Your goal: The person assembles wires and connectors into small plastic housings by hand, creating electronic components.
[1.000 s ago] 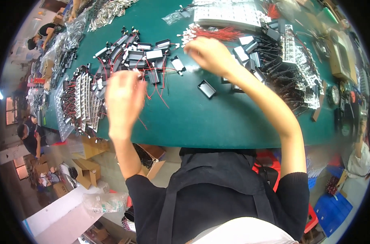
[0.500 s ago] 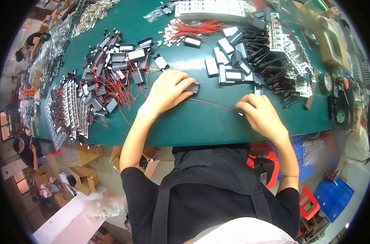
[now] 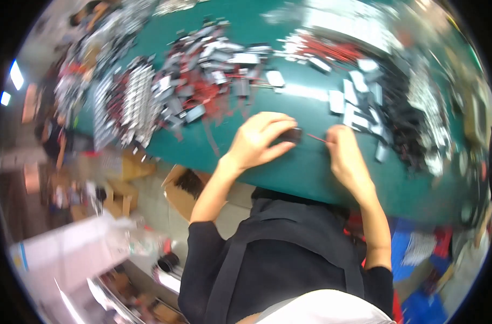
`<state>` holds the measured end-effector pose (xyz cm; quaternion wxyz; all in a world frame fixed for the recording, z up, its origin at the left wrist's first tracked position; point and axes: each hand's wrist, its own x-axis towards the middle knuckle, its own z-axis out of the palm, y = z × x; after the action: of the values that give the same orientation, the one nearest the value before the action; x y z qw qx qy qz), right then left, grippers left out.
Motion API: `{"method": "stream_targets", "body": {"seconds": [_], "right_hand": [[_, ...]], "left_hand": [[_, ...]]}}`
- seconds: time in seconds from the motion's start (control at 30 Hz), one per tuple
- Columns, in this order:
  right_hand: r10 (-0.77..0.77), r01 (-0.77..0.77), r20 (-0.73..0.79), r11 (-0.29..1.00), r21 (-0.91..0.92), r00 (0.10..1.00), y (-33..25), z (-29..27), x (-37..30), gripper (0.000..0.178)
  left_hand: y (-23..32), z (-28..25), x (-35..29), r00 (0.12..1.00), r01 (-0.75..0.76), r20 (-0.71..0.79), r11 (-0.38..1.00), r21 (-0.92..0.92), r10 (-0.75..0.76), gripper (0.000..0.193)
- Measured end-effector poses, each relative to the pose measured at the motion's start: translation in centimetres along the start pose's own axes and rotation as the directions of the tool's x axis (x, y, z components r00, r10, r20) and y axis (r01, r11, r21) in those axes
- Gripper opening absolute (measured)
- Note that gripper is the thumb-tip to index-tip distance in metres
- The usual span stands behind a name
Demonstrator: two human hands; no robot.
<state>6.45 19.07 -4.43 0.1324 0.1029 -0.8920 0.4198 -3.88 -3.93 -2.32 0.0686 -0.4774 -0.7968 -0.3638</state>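
Observation:
My left hand (image 3: 261, 139) rests low over the table, thumb and fingers closed round a small black rectangular case (image 3: 293, 135). From that case a thin red wire (image 3: 317, 138) runs to the right. My right hand (image 3: 343, 151) pinches the wire at its other side, a short way from the case. The fingers hide the wire's end. Motion blur softens the fine detail of the case.
Beyond my left hand lies a heap of dark cases with red wires (image 3: 213, 65). White-topped cases (image 3: 356, 105), black cable parts (image 3: 405, 102) and a bundle of red wires (image 3: 332, 48) are farther right. An open cardboard box (image 3: 175, 189) stands below the table edge (image 3: 224, 175).
The whole view has turned, so the table tilts and its things sit farther right. My right hand has come closer to my left and now pinches the red wire.

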Motion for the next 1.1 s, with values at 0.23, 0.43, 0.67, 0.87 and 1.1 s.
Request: {"method": "stream_targets", "body": {"seconds": [0.23,0.43,0.67,0.87,1.1], "right_hand": [[0.273,-0.253,-0.057,0.938,0.237,0.96,-2.2,-1.2,-0.8,0.029],[0.23,-0.212,-0.024,0.928,0.306,0.973,-2.4,-2.2,-0.1,0.016],[0.032,-0.029,-0.165,0.999,0.02,0.986,-4.8,-2.1,1.5,0.014],[0.015,-0.012,-0.285,1.0,0.01,0.958,-4.2,-1.6,1.3,0.013],[-0.051,0.037,-0.273,0.998,-0.058,0.961,-3.7,-1.6,0.4,0.018]], "left_hand": [[0.4,1.7,-0.7,0.998,-0.023,-0.062,1.0,-0.022,0.021,0.046],[1.0,1.8,-0.8,0.988,-0.05,-0.149,0.998,-0.027,0.046,0.042],[1.1,0.5,-0.3,0.99,-0.002,-0.138,1.0,0.004,0.003,0.044],[0.9,0.8,0.5,0.996,0.023,-0.084,0.999,-0.042,-0.027,0.044],[2.1,0.8,0.8,0.996,0.021,-0.084,0.998,-0.063,-0.026,0.045]]}}
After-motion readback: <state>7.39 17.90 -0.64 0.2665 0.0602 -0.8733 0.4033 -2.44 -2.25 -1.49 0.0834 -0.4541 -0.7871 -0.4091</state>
